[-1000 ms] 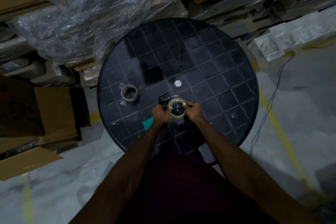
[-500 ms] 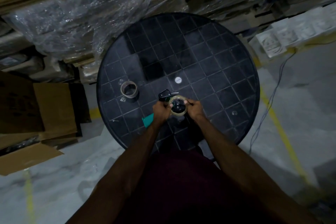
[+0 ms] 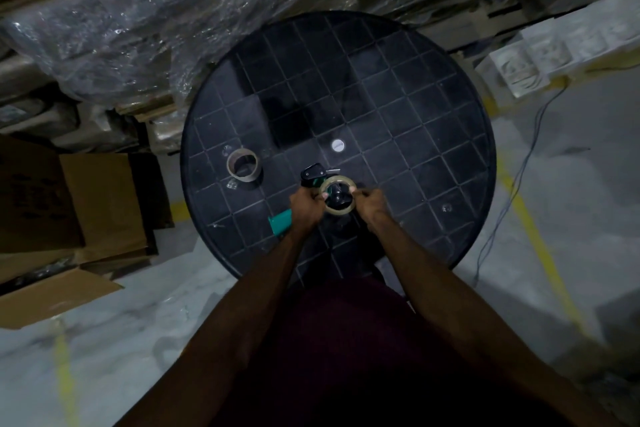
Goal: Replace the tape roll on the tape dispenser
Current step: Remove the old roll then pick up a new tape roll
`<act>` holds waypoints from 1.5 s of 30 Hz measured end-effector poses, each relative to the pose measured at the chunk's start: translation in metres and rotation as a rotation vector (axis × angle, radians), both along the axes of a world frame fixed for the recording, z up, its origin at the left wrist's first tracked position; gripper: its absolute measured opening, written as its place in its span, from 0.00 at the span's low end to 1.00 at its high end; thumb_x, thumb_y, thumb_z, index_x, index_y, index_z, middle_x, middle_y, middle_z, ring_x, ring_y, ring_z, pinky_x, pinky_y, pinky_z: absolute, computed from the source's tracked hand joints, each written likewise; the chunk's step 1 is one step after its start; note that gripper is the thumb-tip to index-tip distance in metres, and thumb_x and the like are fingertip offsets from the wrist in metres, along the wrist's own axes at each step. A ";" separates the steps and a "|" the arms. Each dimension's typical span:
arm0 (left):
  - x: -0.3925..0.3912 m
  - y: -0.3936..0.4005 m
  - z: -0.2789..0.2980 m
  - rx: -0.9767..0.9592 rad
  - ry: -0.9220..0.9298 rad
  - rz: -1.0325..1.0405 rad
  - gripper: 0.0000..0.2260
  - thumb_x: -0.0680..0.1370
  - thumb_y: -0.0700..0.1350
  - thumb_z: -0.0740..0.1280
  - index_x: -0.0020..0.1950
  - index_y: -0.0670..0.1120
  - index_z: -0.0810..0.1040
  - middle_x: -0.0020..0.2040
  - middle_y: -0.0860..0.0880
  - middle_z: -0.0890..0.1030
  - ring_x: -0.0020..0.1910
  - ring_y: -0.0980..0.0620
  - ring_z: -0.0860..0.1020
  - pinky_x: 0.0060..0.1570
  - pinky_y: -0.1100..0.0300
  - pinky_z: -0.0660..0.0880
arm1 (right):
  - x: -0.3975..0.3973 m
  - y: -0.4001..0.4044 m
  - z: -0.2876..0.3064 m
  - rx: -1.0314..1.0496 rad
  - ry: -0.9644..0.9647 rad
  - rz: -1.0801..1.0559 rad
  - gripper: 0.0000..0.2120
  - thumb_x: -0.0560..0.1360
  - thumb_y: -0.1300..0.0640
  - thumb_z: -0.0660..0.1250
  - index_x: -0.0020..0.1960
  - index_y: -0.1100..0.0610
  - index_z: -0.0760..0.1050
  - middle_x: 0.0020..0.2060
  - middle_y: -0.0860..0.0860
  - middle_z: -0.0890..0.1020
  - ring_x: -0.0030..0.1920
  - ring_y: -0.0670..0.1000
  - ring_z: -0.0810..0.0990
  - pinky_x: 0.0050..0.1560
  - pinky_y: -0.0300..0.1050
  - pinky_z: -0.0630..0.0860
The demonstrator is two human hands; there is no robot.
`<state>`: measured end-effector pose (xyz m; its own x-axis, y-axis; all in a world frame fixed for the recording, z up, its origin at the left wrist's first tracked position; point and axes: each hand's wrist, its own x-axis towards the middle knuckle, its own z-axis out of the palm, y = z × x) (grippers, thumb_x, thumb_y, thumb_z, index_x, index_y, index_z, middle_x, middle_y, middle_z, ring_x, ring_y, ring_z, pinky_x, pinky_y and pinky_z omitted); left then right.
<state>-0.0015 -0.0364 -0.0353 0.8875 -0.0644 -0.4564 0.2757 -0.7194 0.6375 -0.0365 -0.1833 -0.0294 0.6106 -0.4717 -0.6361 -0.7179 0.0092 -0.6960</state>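
A green and black tape dispenser (image 3: 313, 175) is held over the near middle of the round black table (image 3: 398, 87). Its green handle (image 3: 281, 224) sticks out below my left hand (image 3: 304, 210), which grips it. A clear tape roll (image 3: 337, 198) sits around the dispenser's black hub. My right hand (image 3: 372, 205) pinches the roll's right rim, and left fingertips touch its left rim. A brown, nearly bare tape core (image 3: 243, 165) lies flat on the table to the left.
A small white disc (image 3: 337, 146) marks the table's centre. Plastic-wrapped stacks (image 3: 138, 10) fill the back. Cardboard boxes (image 3: 69, 204) stand at the left. White moulded pieces (image 3: 540, 55) and a cable (image 3: 512, 184) lie on the floor to the right.
My hands and the dispenser have stayed almost in place, with the roll still around the hub. The view has shifted slightly as my head moved.
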 end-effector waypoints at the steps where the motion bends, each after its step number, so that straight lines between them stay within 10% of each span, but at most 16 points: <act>1: 0.000 0.001 0.000 0.003 0.001 -0.008 0.10 0.77 0.45 0.69 0.44 0.40 0.84 0.43 0.38 0.85 0.47 0.39 0.83 0.49 0.55 0.73 | -0.001 0.001 0.002 -0.004 0.016 -0.016 0.13 0.77 0.61 0.67 0.53 0.72 0.79 0.51 0.67 0.83 0.43 0.52 0.76 0.23 0.23 0.66; 7: -0.003 0.000 0.007 -0.001 -0.012 -0.025 0.10 0.77 0.46 0.69 0.46 0.41 0.85 0.44 0.40 0.86 0.48 0.41 0.83 0.50 0.57 0.74 | -0.004 -0.002 0.000 -0.021 0.081 -0.023 0.12 0.77 0.57 0.67 0.51 0.65 0.81 0.43 0.58 0.81 0.43 0.52 0.78 0.21 0.26 0.66; 15: 0.001 -0.004 0.012 0.018 0.005 -0.018 0.10 0.76 0.47 0.69 0.48 0.42 0.86 0.46 0.41 0.86 0.50 0.42 0.83 0.53 0.57 0.75 | -0.005 -0.006 -0.013 -0.002 0.089 -0.026 0.12 0.75 0.52 0.69 0.48 0.60 0.83 0.39 0.55 0.82 0.41 0.52 0.80 0.44 0.42 0.76; 26: 0.004 0.004 0.000 -0.022 0.081 0.002 0.10 0.75 0.46 0.71 0.42 0.41 0.85 0.35 0.44 0.84 0.37 0.50 0.81 0.45 0.57 0.77 | -0.003 -0.007 -0.019 0.019 0.061 0.005 0.11 0.75 0.55 0.70 0.48 0.64 0.83 0.38 0.56 0.81 0.39 0.51 0.78 0.41 0.40 0.75; 32: 0.008 0.001 -0.002 0.002 0.097 -0.019 0.08 0.75 0.43 0.71 0.43 0.39 0.85 0.38 0.40 0.84 0.36 0.52 0.77 0.44 0.61 0.72 | -0.005 -0.008 -0.021 -0.003 0.042 0.001 0.12 0.76 0.59 0.68 0.53 0.67 0.82 0.44 0.59 0.83 0.44 0.51 0.78 0.27 0.21 0.68; 38: 0.017 0.002 -0.015 0.087 0.160 -0.017 0.11 0.70 0.52 0.72 0.46 0.47 0.86 0.40 0.46 0.85 0.42 0.48 0.83 0.45 0.56 0.78 | -0.001 -0.007 -0.027 0.037 0.056 -0.048 0.13 0.76 0.59 0.69 0.53 0.69 0.81 0.45 0.62 0.84 0.43 0.52 0.77 0.43 0.40 0.76; 45: 0.017 -0.004 -0.022 0.164 0.170 -0.034 0.11 0.72 0.53 0.73 0.48 0.48 0.85 0.43 0.45 0.86 0.44 0.45 0.84 0.46 0.54 0.80 | 0.001 -0.011 -0.037 0.216 0.119 -0.142 0.14 0.75 0.60 0.70 0.56 0.69 0.80 0.41 0.58 0.82 0.32 0.50 0.78 0.30 0.38 0.80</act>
